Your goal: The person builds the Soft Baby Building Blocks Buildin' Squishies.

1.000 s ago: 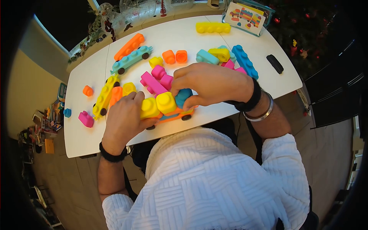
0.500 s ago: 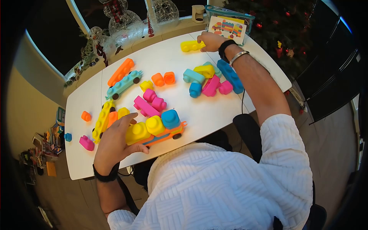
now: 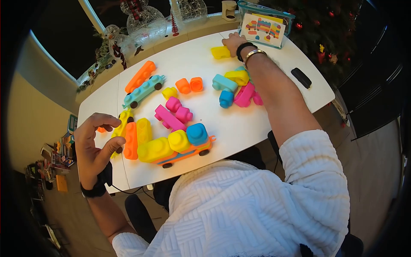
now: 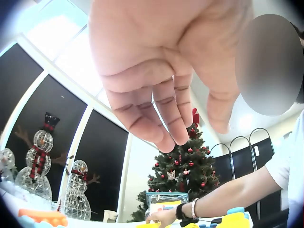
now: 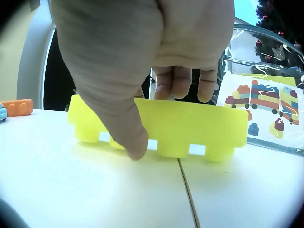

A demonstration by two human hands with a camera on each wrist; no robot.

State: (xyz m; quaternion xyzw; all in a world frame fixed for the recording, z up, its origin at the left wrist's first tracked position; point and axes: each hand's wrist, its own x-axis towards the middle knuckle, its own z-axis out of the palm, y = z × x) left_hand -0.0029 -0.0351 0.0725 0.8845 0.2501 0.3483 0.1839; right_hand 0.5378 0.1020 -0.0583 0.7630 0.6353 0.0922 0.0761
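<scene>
Two hands are working well apart over a white table [image 3: 205, 165]; the right hand [image 3: 234, 44] is reaching to the far edge and pinching a long yellow block [image 5: 190, 124], thumb lying across the near face, fingers curling down behind; far-side contact is hiding behind the block, so cannot tell which fingertips are pressing; the block is sitting just in front of a picture card [image 3: 263, 30], knobs showing along its lower edge; cannot tell whether it is resting fully on the tabletop.

The left hand [image 3: 89, 147] is hovering at the left near side, fingers bending loosely side by side, thumb standing apart; nearest it, a yellow wheeled base [image 3: 126, 115] and an upright-looking orange block [image 3: 131, 141] are lying on the table.

At the near edge an orange-and-blue wheeled base [image 3: 188, 154] is carrying three blocks in a row: yellow knobbed block [image 3: 154, 149], small yellow block [image 3: 179, 141], blue block [image 3: 197, 134]; pink blocks [image 3: 170, 119] are lying just beyond; a light blue wheeled base [image 3: 143, 92] is standing beside a long orange block [image 3: 140, 77]; a black case [image 3: 301, 78] is lying near the right edge.
</scene>
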